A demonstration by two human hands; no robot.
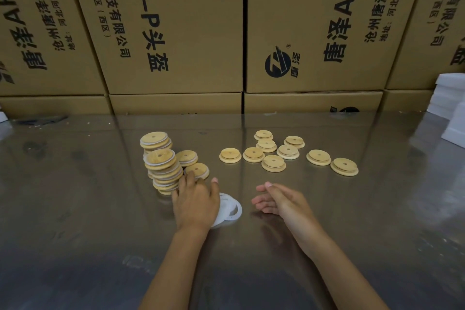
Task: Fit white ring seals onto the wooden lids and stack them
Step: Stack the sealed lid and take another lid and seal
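Stacks of wooden lids with white seals (163, 168) lean at the left of centre, with a short stack (196, 170) beside them. Several loose wooden lids without seals (273, 163) lie spread to the right. A small pile of white ring seals (230, 210) lies on the table, partly hidden under my left hand (195, 202). That hand lies flat with straight fingers, its fingertips touching the foot of the tall stack and the short stack. My right hand (276, 200) hovers open, palm turned left, holding nothing.
A shiny metal table (100, 209) carries everything. Large cardboard boxes (176, 33) form a wall along its far edge. White foam blocks (450, 111) stand at the far right edge.
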